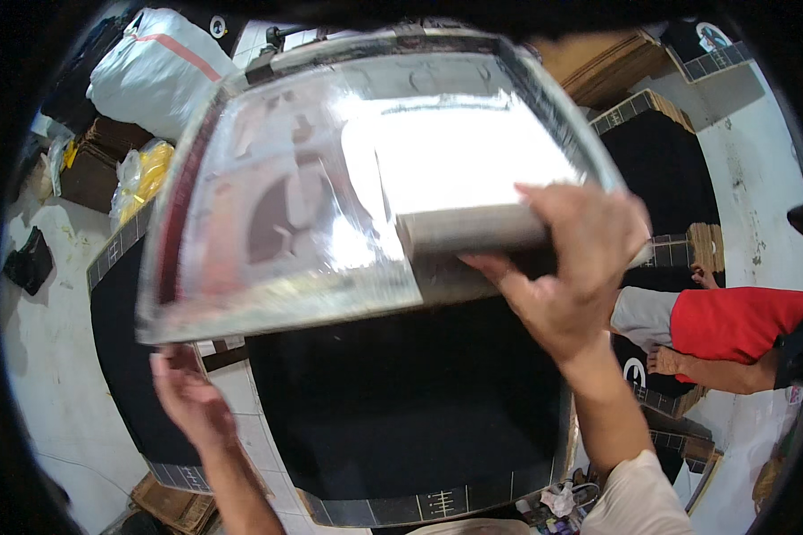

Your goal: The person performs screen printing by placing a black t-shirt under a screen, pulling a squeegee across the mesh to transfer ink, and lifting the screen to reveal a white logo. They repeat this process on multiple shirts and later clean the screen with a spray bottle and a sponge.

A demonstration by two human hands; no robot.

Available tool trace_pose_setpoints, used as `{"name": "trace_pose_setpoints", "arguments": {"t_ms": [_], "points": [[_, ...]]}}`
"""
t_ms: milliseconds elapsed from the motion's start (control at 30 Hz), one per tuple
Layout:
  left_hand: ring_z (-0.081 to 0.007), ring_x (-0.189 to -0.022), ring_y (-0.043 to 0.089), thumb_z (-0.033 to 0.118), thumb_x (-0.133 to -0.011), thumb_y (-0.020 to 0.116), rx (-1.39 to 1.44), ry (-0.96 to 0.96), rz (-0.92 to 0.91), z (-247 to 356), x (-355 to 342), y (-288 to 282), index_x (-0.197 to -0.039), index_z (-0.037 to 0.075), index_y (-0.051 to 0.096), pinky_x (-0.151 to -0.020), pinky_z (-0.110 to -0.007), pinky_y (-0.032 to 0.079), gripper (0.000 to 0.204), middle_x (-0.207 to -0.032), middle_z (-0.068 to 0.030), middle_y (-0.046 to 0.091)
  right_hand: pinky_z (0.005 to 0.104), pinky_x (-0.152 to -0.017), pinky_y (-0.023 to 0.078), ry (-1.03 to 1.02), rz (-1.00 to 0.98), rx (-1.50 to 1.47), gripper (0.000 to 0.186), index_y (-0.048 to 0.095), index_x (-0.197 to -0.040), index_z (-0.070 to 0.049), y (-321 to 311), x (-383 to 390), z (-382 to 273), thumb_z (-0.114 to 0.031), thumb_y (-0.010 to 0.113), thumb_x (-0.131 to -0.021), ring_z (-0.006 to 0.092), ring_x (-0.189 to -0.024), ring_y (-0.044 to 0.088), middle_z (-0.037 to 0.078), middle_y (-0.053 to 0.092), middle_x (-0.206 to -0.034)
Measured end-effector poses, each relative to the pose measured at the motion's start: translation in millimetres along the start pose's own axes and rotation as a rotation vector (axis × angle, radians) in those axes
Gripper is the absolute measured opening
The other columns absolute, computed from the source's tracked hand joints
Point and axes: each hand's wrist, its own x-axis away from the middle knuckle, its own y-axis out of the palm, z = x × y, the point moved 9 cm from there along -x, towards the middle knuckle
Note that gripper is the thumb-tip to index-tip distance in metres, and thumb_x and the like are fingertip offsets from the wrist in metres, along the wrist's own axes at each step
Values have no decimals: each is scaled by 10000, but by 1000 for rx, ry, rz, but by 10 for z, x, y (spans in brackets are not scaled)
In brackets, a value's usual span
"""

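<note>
While I watch from head view, left hand (190, 399) pinches lower edge of shiny clear plastic sheet (321, 187), lifted over black fabric panel (401, 410). Right hand (571, 276) clamps grey roll (468, 230) against sheet. White floor (45, 383); white sack (156, 67), cardboard stack (606, 58), seated person (731, 330) right.

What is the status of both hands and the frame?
Left hand grips frame bottom edge. Right hand holds grey block on shiny sheet. Nothing blocking.
</note>
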Motion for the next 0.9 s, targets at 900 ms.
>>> {"name": "trace_pose_setpoints", "arguments": {"t_ms": [900], "points": [[-312, -1292, 550, 424, -1029, 555, 459, -548, 662, -864, 2102, -4494, -1453, 67, 490, -1143, -481, 408, 558, -1410, -115, 588, 425, -681, 634, -2507, 75, 371, 272, 565, -992, 6, -1960, 6972, 534, -244, 492, -914, 238, -734, 587, 173, 572, -1073]]}}
